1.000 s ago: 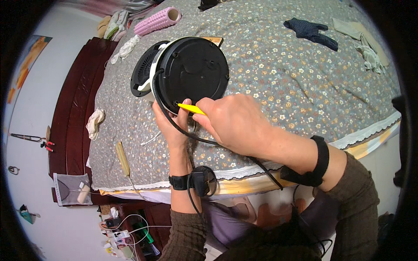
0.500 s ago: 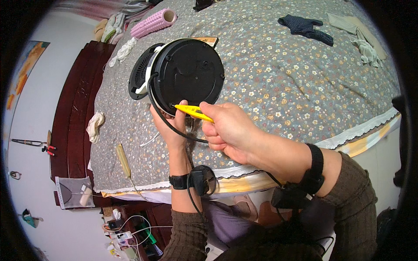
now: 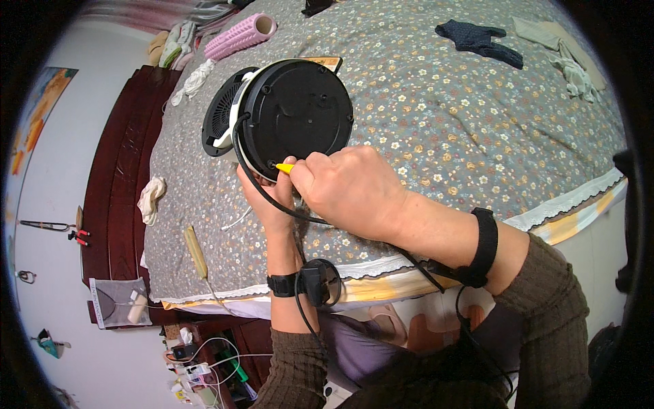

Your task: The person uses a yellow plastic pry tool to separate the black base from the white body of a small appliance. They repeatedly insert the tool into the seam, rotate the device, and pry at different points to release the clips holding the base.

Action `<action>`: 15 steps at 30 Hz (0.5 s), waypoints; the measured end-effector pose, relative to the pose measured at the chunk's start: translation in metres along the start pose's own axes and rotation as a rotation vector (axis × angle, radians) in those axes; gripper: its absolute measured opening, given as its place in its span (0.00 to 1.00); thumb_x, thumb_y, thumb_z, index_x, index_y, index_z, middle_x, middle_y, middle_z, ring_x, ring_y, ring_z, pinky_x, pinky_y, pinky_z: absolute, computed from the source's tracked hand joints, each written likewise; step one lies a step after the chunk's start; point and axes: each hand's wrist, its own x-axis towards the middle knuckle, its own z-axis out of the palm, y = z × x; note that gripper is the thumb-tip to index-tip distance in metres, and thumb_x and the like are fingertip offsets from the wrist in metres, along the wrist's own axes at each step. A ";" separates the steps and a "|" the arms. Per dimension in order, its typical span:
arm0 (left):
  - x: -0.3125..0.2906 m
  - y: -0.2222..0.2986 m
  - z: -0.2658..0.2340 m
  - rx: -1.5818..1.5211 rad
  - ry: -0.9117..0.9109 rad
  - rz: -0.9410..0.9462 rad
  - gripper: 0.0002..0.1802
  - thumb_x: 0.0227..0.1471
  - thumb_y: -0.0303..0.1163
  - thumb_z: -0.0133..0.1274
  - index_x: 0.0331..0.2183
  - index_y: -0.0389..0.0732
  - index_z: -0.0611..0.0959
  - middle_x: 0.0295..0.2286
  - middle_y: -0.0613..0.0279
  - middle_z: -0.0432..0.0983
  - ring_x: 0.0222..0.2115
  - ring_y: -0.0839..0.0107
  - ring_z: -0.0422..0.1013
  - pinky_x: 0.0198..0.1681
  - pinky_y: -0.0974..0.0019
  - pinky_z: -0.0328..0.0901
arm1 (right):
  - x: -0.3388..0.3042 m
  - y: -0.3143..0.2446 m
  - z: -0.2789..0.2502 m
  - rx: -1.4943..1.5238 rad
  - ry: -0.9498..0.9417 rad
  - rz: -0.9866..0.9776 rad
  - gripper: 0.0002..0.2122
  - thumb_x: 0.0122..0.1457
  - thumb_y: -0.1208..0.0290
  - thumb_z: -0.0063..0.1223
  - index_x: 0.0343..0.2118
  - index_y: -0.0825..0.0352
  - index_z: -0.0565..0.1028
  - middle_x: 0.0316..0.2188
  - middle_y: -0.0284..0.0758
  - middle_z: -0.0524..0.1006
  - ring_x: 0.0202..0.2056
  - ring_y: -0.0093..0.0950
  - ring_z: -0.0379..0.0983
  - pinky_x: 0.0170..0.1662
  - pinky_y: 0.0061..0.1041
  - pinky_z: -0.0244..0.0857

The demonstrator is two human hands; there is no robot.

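A small fan lies on the bed with the flat underside of its round black base [image 3: 300, 112] facing me. Its vented black head [image 3: 222, 112] with a white frame shows at the left. My left hand [image 3: 268, 204] grips the base's lower rim, thumb up beside a screw hole. My right hand [image 3: 351, 191] is closed round a yellow screwdriver [image 3: 284, 168]; only the front of its handle and the thin shaft show. The tip meets the screw hole at the base's lower edge. A black power cord [image 3: 264, 195] leaves the base and runs beneath my right hand.
A grey floral sheet [image 3: 409, 123] covers the bed. On it lie a pink foam roller [image 3: 240, 37], dark blue clothing [image 3: 480, 42], white cloth [image 3: 150, 200] and a yellowish stick-like thing with a cord [image 3: 195, 252]. Nearby stands a cluttered bedside table [image 3: 252, 344].
My right hand has turned over, knuckles up, and moved forward along the screwdriver, covering most of its handle. The tip stays at the same screw hole. My left hand and the fan hardly moved.
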 end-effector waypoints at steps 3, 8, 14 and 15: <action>-0.001 0.000 0.000 -0.021 -0.008 -0.022 0.25 0.50 0.25 0.62 0.49 0.35 0.71 0.42 0.60 0.76 0.40 0.72 0.73 0.46 0.66 0.68 | 0.002 -0.003 0.001 -0.001 -0.055 0.055 0.06 0.59 0.70 0.52 0.31 0.67 0.75 0.20 0.37 0.77 0.20 0.37 0.77 0.23 0.34 0.72; -0.003 -0.003 -0.002 -0.057 -0.018 -0.022 0.32 0.47 0.24 0.65 0.52 0.34 0.67 0.45 0.56 0.73 0.44 0.69 0.72 0.50 0.65 0.67 | 0.015 0.000 0.005 0.423 -0.255 0.460 0.09 0.59 0.70 0.51 0.35 0.72 0.76 0.20 0.42 0.79 0.20 0.37 0.76 0.24 0.33 0.69; -0.002 -0.005 -0.003 0.028 0.023 -0.076 0.27 0.48 0.25 0.62 0.49 0.36 0.70 0.42 0.58 0.75 0.41 0.70 0.73 0.46 0.66 0.68 | 0.015 0.007 0.002 1.721 -0.339 1.280 0.13 0.65 0.67 0.48 0.44 0.72 0.74 0.24 0.38 0.76 0.14 0.14 0.57 0.17 0.17 0.49; -0.003 -0.005 -0.002 0.044 0.044 -0.068 0.26 0.48 0.25 0.61 0.49 0.37 0.71 0.41 0.59 0.76 0.39 0.71 0.74 0.45 0.67 0.69 | 0.014 0.006 0.003 1.646 -0.304 1.238 0.11 0.63 0.67 0.50 0.41 0.72 0.75 0.24 0.39 0.76 0.15 0.17 0.61 0.19 0.19 0.53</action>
